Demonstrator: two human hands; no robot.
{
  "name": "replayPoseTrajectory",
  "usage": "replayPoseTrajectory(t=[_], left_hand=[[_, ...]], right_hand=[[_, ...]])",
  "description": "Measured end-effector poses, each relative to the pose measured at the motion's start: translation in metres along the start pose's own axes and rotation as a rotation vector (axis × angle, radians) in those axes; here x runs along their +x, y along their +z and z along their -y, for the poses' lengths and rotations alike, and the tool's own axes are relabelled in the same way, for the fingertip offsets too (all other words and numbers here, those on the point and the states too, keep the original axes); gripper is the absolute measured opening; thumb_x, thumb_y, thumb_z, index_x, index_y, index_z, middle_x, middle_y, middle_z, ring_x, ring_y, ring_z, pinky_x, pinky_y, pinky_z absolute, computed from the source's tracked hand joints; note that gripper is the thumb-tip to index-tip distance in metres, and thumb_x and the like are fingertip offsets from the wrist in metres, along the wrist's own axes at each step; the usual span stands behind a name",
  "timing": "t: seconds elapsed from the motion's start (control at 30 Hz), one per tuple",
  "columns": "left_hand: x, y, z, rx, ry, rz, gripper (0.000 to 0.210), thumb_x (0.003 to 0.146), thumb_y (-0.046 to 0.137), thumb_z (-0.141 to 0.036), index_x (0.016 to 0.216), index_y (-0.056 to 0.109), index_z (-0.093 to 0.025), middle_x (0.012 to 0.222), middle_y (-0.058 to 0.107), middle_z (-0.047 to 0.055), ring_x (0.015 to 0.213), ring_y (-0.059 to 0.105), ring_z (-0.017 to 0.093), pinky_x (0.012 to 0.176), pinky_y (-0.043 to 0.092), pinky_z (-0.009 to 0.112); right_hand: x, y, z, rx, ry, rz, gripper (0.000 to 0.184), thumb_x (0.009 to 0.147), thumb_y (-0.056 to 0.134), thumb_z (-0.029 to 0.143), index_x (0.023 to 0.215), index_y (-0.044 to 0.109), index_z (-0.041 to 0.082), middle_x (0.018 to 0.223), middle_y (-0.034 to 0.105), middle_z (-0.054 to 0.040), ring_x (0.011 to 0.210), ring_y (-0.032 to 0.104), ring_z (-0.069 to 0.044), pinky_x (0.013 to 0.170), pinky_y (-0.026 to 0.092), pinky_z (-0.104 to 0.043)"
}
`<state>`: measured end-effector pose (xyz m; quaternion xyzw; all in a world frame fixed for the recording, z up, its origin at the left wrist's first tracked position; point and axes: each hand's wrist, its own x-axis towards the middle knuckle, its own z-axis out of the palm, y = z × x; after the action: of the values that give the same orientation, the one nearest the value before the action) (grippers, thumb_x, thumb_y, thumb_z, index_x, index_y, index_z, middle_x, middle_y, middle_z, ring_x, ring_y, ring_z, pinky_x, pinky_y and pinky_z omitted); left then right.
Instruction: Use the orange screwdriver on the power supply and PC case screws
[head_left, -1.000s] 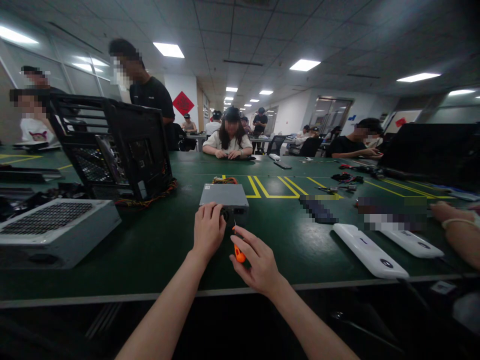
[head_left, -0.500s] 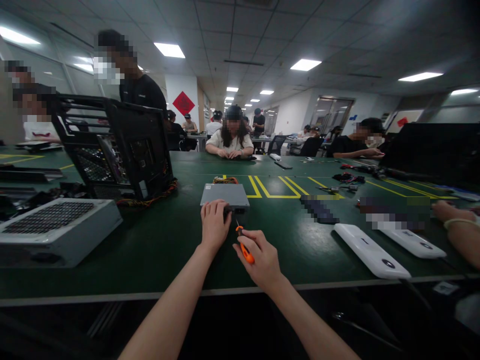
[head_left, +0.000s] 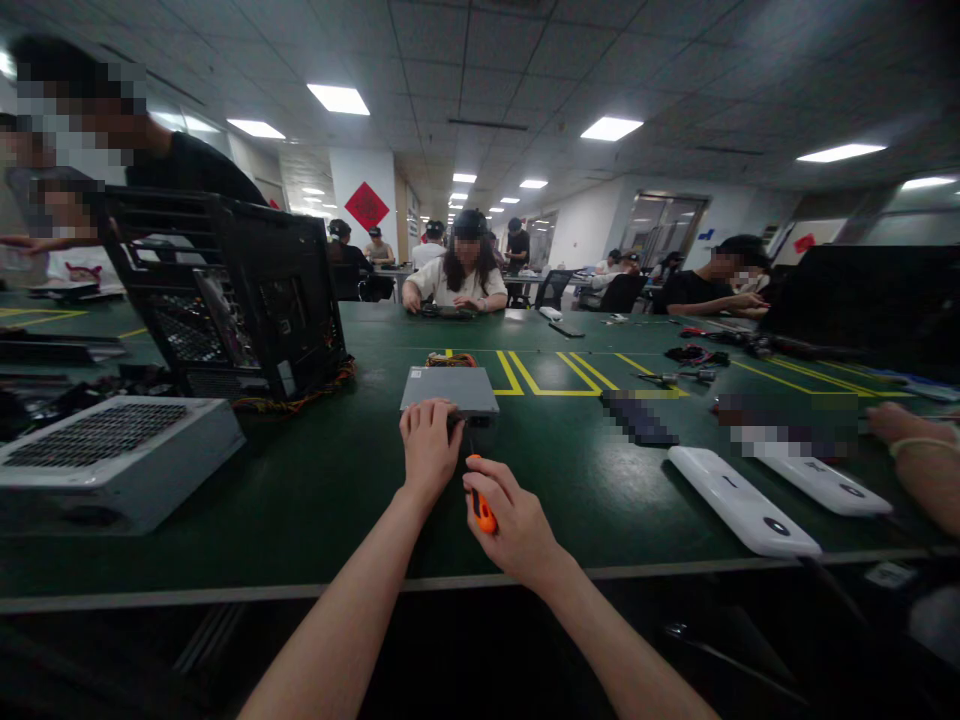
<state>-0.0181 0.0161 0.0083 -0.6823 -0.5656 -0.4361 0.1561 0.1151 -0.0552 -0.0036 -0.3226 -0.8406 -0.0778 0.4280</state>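
A grey computer power supply (head_left: 457, 388) lies on the green table, its bundle of coloured wires (head_left: 450, 360) behind it. My left hand (head_left: 430, 440) grips its near left edge, fingers over the top and thumb against the near side. In my right hand (head_left: 510, 515) is a screwdriver (head_left: 484, 515) with an orange and black handle. Its thin shaft points up and away at the near side of the power supply. Whether the tip touches it, I cannot tell.
An open black computer case (head_left: 232, 300) and a larger power supply (head_left: 120, 465) stand left. To the right lie a dark phone-like object (head_left: 637, 417) and two white oblong devices (head_left: 742, 500), (head_left: 825, 475). Another person's hand (head_left: 911, 435) is at the far right.
My right hand has shifted slightly left with the screwdriver, while my left hand stays on the power supply. A person behind the case has moved left; the person opposite has spread their hands.
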Motion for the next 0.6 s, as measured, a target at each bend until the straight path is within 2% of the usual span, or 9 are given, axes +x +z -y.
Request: replayPoseTrajectory(t=[0.17,0.23,0.4,0.53,0.6], left_hand=[[-0.0003,0.0022,0.0006,-0.022,0.008,-0.035,0.017,0.077,0.046,-0.025,0.093,0.051,-0.021,0.101,0.054,0.006,0.099,0.044,0.021,0.094,0.024,0.039],[-0.0004,0.0024,0.0006,-0.028,0.007,-0.043,0.017,0.076,0.047,-0.024,0.092,0.051,-0.021,0.101,0.054,0.006,0.099,0.044,0.021,0.094,0.024,0.039],[-0.0006,0.0030,0.0014,-0.030,0.009,-0.039,0.018,0.076,0.047,-0.024,0.093,0.051,-0.021,0.101,0.054,0.006,0.100,0.044,0.021,0.094,0.024,0.039],[-0.0006,0.0032,0.0021,-0.034,0.011,-0.037,0.018,0.076,0.047,-0.024,0.093,0.051,-0.021,0.102,0.054,0.006,0.100,0.043,0.021,0.094,0.023,0.039],[-0.0004,0.0029,0.0021,-0.035,0.010,-0.038,0.018,0.076,0.047,-0.024,0.094,0.051,-0.021,0.102,0.053,0.006,0.101,0.043,0.021,0.094,0.023,0.039]], right_hand=[[-0.0015,0.0030,-0.0052,-0.091,-0.025,-0.128,0.017,0.076,0.053,0.018,0.092,0.053,0.021,0.104,0.056,-0.0079,0.089,0.056,-0.016,0.074,0.048,-0.028],[-0.0011,0.0016,-0.0041,-0.055,-0.020,-0.116,0.016,0.075,0.054,0.020,0.090,0.052,0.019,0.103,0.056,-0.0092,0.093,0.055,-0.017,0.077,0.047,-0.028],[-0.0016,0.0009,-0.0016,-0.025,0.003,-0.047,0.028,0.075,0.050,0.015,0.103,0.048,0.016,0.110,0.051,-0.0119,0.101,0.050,-0.018,0.079,0.047,-0.027],[-0.0022,0.0016,-0.0046,-0.100,0.047,-0.181,0.028,0.076,0.051,0.017,0.104,0.049,0.019,0.099,0.056,-0.0084,0.086,0.057,-0.015,0.071,0.048,-0.025],[-0.0021,0.0007,-0.0047,-0.106,0.063,-0.196,0.023,0.075,0.054,0.020,0.098,0.052,0.020,0.096,0.056,-0.0074,0.079,0.057,-0.014,0.068,0.048,-0.024]])
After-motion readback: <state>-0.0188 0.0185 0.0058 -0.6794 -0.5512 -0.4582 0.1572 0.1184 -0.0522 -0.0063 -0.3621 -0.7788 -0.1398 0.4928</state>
